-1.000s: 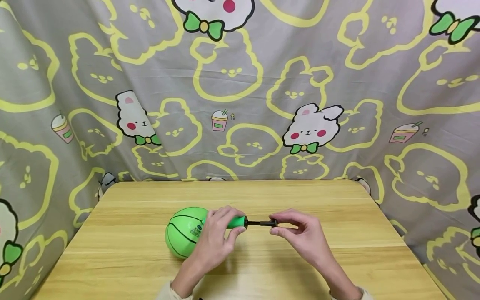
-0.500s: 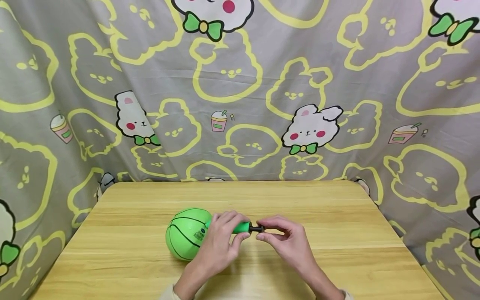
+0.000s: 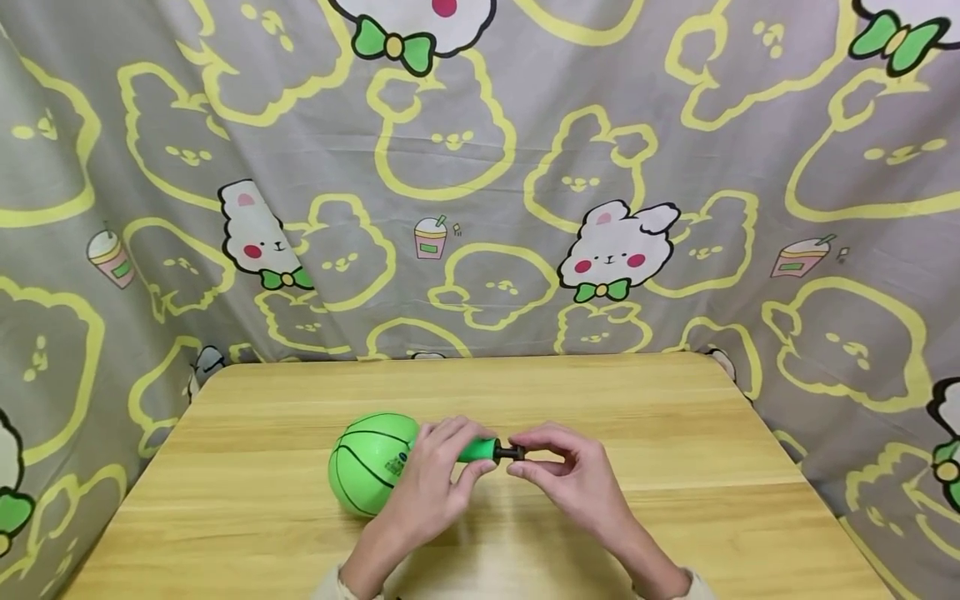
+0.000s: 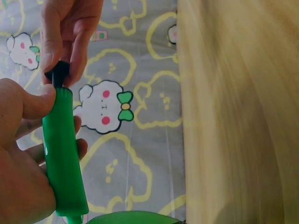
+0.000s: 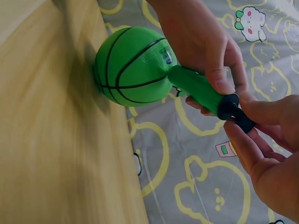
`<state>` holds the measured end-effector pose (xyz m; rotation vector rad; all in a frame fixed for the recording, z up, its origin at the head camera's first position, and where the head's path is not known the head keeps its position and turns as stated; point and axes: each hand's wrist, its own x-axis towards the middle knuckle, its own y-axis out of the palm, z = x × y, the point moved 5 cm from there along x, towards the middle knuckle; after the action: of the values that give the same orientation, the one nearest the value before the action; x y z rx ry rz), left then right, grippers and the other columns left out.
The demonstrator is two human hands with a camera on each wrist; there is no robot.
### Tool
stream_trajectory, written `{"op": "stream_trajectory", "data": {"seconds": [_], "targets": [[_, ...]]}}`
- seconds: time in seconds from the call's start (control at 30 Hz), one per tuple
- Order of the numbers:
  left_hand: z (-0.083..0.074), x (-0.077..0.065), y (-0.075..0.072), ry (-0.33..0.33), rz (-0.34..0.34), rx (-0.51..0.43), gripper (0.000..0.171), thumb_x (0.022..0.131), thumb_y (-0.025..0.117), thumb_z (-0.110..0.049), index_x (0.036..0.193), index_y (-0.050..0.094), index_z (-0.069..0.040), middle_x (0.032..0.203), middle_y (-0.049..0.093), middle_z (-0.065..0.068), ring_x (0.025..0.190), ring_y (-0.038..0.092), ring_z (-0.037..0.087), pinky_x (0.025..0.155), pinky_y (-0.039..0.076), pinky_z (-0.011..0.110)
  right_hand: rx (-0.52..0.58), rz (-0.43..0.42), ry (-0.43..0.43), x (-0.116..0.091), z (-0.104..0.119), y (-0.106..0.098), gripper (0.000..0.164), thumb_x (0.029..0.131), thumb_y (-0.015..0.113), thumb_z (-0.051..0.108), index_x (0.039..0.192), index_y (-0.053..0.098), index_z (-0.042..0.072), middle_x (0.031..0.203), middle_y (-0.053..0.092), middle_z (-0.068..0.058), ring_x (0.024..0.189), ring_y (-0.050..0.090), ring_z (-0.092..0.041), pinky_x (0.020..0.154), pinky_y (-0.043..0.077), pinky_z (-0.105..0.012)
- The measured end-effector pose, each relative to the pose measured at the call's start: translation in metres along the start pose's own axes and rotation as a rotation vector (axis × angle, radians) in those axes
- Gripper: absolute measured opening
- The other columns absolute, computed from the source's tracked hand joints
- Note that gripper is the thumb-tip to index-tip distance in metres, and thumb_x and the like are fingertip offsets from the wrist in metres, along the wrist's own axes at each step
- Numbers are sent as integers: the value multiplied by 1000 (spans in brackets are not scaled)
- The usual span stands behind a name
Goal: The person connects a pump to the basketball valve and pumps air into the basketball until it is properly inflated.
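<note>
The likeliest trouble, as I see it, is the needle end of the green pump (image 3: 476, 451) bending or slipping out of the green ball (image 3: 367, 463). The ball is round and only rests on the wooden table (image 3: 675, 433), so a push along the pump that is slightly off line could roll it away or lever the nozzle sideways in the valve. The joint itself is hidden behind the left hand (image 3: 435, 483) from above, and in the right wrist view I cannot make out how deep it sits. A second risk is the small black handle (image 3: 513, 452) slipping from the fingertips, since the hold on it is only a pinch.

The left hand is wrapped round the pump's barrel, thumb (image 4: 39, 100) pressed near its black collar and the other fingers curled behind it, so the barrel lies across the palm with the ball just beyond the little-finger side, touching the pump's far end. The right hand (image 3: 573, 479) pinches the black handle between thumb and forefinger (image 5: 245, 144), the remaining fingers loosely bent beneath; the handle sits right at the fingertips, and almost no rod shows between it and the collar, so the plunger looks nearly fully in. The two hands' fingertips are just beside each other, with only the collar between them.
</note>
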<state>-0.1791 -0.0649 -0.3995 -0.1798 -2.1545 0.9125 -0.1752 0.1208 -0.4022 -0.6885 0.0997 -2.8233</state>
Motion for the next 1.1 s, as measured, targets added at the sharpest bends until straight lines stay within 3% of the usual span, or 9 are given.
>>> {"op": "stream_trajectory", "data": {"seconds": [0.2,0.43,0.77,1.1], "targets": [[6,0,-2,-35,24,-29,21,93,76,-28,111,69,-21,109,67,-11,106,63,7,92,41,40,5,32,38,2,2,-7,26,85,81,-1,109,75,5,107,71,-12,101,72,-27,78,59,-38],[12,1,-7,-50,11,-30,23,93,76,-28,113,68,-20,111,69,-10,107,64,8,93,42,41,2,32,45,3,8,-18,26,85,81,-2,109,75,4,107,71,-14,101,71,-30,79,59,-39],[20,3,-17,-61,-19,-54,22,92,77,-24,112,68,-18,108,69,-12,102,64,6,91,41,40,-35,7,42,3,20,-40,26,85,80,-5,110,74,1,108,70,-15,100,72,-24,79,59,-40],[28,5,-28,-94,-23,-102,20,93,77,-24,111,69,-20,106,67,-17,99,63,4,89,42,40,-4,10,-29,5,31,-51,28,84,78,-11,111,71,-8,108,68,-25,100,70,-25,80,59,-42]]}}
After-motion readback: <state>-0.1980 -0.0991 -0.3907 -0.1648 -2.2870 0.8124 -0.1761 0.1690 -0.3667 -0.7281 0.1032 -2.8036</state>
